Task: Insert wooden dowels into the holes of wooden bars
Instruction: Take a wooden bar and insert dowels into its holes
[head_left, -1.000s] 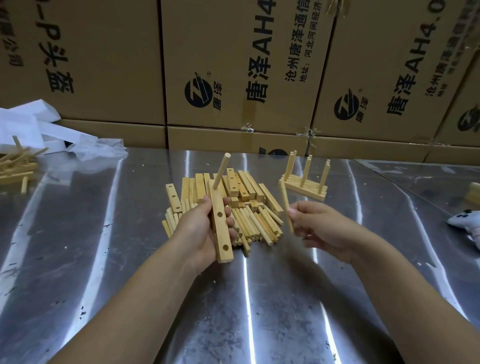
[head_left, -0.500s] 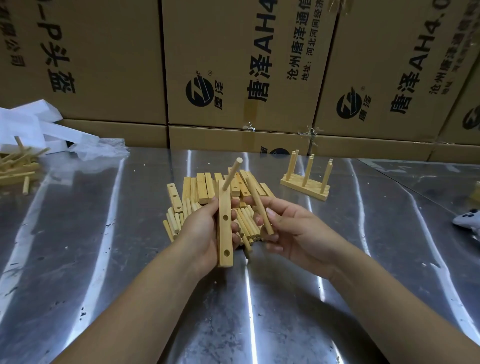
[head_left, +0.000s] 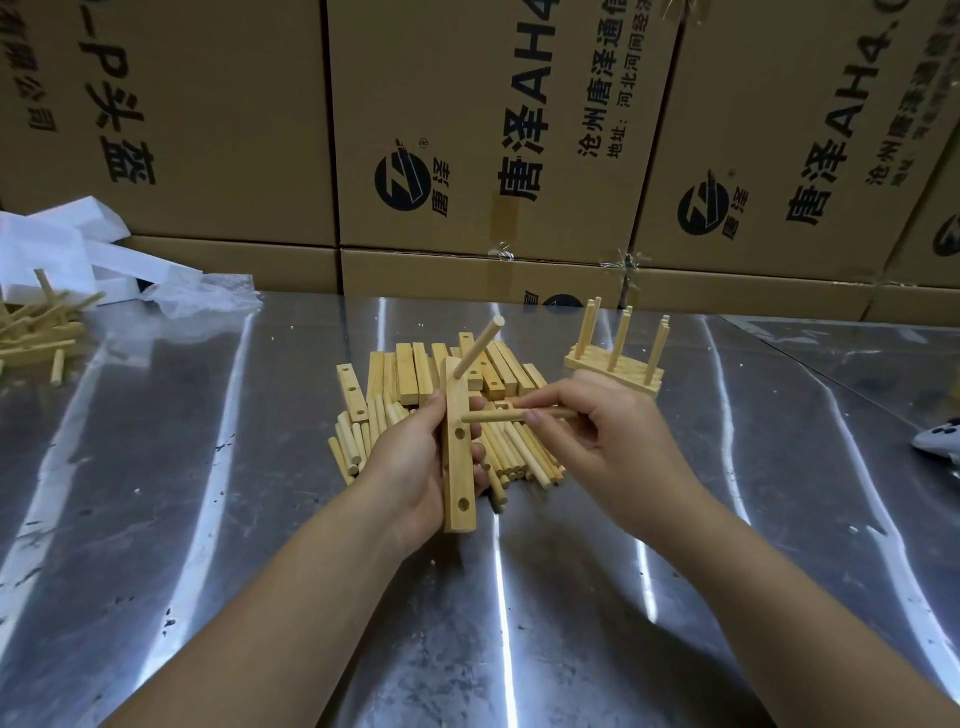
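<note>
My left hand (head_left: 415, 467) grips a wooden bar (head_left: 460, 467) held upright above the table. One dowel (head_left: 478, 347) stands out of the bar's top hole, tilted up to the right. Two holes below it show open. My right hand (head_left: 608, 441) pinches a second dowel (head_left: 498, 416) that lies level, its left tip at the bar's face just above the middle hole. Behind both hands lies a pile of loose bars and dowels (head_left: 415, 374).
A finished stack of bars with upright dowels (head_left: 615, 358) stands at the back right. More assembled pieces (head_left: 36, 332) and white plastic bags (head_left: 78, 254) lie at the far left. Cardboard boxes (head_left: 467, 130) wall off the back. A white object (head_left: 940, 441) sits at the right edge.
My right hand has brought its dowel from the right over to the bar and turned it from upright to level, tip against the bar. The left hand has kept the bar almost still.
</note>
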